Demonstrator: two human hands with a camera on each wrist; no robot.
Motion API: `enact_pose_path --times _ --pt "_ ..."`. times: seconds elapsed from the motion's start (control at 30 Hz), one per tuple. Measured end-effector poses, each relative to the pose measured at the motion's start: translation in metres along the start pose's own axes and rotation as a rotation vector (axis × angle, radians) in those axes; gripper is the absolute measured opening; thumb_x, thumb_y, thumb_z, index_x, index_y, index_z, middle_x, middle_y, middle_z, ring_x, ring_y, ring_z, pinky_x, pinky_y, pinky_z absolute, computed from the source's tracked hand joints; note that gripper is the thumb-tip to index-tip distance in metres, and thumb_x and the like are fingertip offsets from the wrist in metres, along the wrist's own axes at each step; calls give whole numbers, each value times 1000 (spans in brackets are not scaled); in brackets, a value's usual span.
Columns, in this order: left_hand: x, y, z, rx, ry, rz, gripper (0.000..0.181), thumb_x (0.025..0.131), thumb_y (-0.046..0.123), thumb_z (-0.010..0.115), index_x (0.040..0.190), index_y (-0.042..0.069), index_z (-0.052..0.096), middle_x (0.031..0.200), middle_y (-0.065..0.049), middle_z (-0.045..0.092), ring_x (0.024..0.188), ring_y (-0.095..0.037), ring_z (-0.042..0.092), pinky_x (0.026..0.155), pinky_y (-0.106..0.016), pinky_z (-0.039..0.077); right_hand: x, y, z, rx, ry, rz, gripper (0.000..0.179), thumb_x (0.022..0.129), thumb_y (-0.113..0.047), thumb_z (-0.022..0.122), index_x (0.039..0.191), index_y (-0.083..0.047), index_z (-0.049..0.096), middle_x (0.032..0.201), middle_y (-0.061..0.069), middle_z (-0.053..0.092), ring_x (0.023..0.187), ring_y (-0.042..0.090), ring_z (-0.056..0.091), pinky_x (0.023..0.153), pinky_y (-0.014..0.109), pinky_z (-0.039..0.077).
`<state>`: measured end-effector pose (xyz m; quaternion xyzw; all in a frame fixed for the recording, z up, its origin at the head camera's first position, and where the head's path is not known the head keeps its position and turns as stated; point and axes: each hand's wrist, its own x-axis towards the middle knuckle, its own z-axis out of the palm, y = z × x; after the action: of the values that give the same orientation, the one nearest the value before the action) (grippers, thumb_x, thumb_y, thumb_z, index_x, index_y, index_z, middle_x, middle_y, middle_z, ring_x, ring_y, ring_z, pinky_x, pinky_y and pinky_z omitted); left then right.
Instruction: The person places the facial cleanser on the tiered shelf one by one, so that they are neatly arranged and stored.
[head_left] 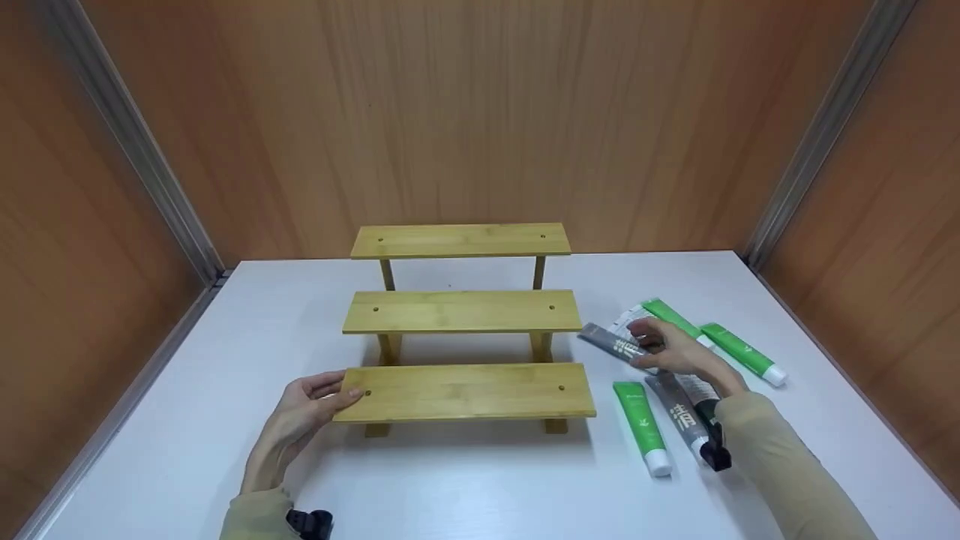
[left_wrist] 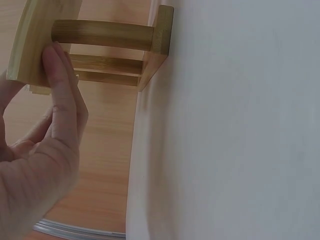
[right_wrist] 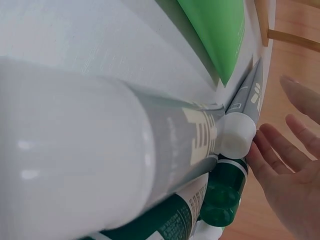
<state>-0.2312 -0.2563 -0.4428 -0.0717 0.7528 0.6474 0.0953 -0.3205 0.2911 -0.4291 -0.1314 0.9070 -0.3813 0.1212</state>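
A three-tier wooden display stand stands on the white table. My left hand holds the left end of its lowest board, thumb on top and fingers below, as the left wrist view of the hand also shows. Over a loose group of squeeze tubes is my right hand, its fingers loosely bent and nothing between them. Its fingertips come close to the white cap of a grey tube. That grey tube points toward the stand's middle tier. A dark green tube lies beside the fingers.
Nearer the front lie a green tube and another grey tube. Two more green tubes lie beyond the right hand. Wood-grain panels with metal corner posts enclose the table at the back and sides.
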Motion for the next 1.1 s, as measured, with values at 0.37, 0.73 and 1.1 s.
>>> enact_pose_path --times 0.37,0.73,1.1 --pt "1 0 3 -38 -21 4 71 91 16 76 146 -10 40 130 -19 63 96 -9 68 83 -18 57 11 1 5 -83 1 30 57 91 -9 71 142 3 47 138 28 55 128 45 53 108 58 45" --pt "2 -1 6 -37 -29 14 71 91 18 76 146 -9 41 134 -20 61 97 -9 69 84 -18 57 21 1 12 -208 60 -3 45 85 -3 73 127 8 61 109 21 67 97 28 63 87 43 54" --pt "2 -1 5 -89 -58 36 72 91 14 74 147 -12 37 126 -15 63 98 -10 70 87 -20 58 23 1 18 -205 51 24 48 85 -7 73 130 3 60 123 25 67 114 38 64 100 54 51"
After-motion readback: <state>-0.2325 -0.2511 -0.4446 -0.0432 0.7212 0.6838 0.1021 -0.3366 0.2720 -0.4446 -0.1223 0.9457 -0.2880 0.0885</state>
